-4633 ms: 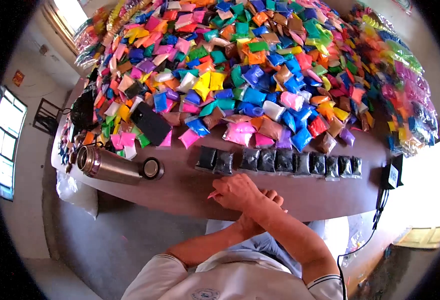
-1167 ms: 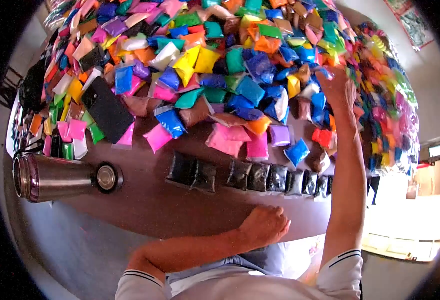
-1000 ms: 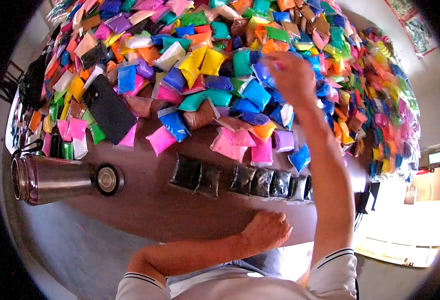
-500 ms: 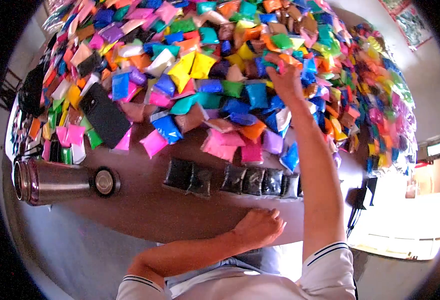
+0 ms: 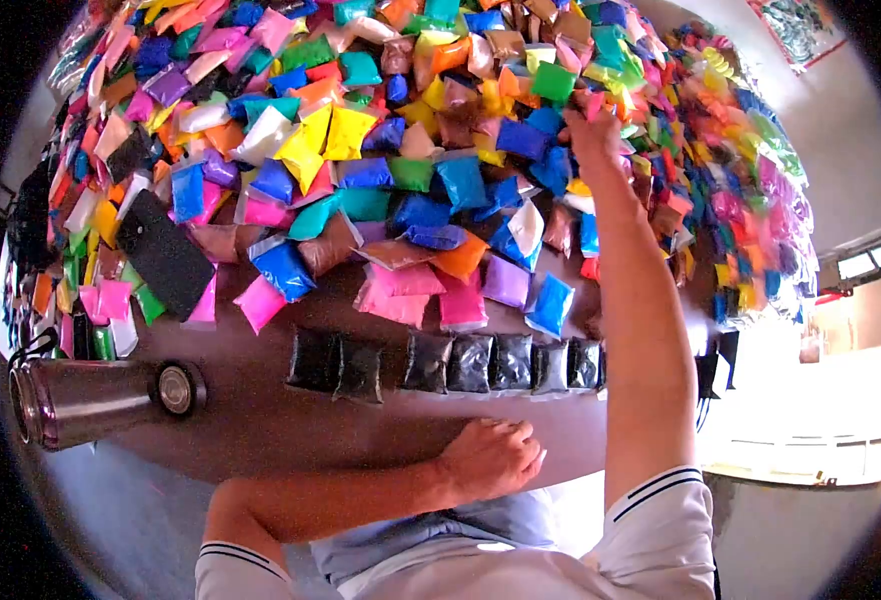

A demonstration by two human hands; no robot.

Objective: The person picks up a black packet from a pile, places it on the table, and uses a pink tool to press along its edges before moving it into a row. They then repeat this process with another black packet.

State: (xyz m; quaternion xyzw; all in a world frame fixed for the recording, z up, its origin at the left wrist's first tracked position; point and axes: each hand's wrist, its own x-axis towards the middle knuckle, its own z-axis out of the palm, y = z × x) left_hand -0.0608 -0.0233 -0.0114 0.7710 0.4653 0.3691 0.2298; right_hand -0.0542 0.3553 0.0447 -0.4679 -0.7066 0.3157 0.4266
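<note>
My right hand (image 5: 592,130) reaches far into the pile of small coloured packets (image 5: 440,180), at its right of centre. Its fingers are among the packets, blurred and partly hidden, so their grip does not show. A green packet (image 5: 553,82) and a blue packet (image 5: 522,139) lie close by that hand. Curled closed, my left hand (image 5: 492,460) rests at the near edge of the table; whether anything is inside is hidden. Just beyond it, a row of black packets (image 5: 511,362) lies on the brown table (image 5: 250,410), its right end partly behind my right forearm.
At the left, a steel flask (image 5: 100,400) lies near the edge, beside a round lid (image 5: 176,388). A black phone (image 5: 165,252) rests on packets at the pile's left. More packets in clear plastic (image 5: 760,190) are heaped at the right.
My right hand has moved right relative to the packets around it, past the green packet. The whole view has shifted, so the table's things appear further left. My left hand stays curled.
</note>
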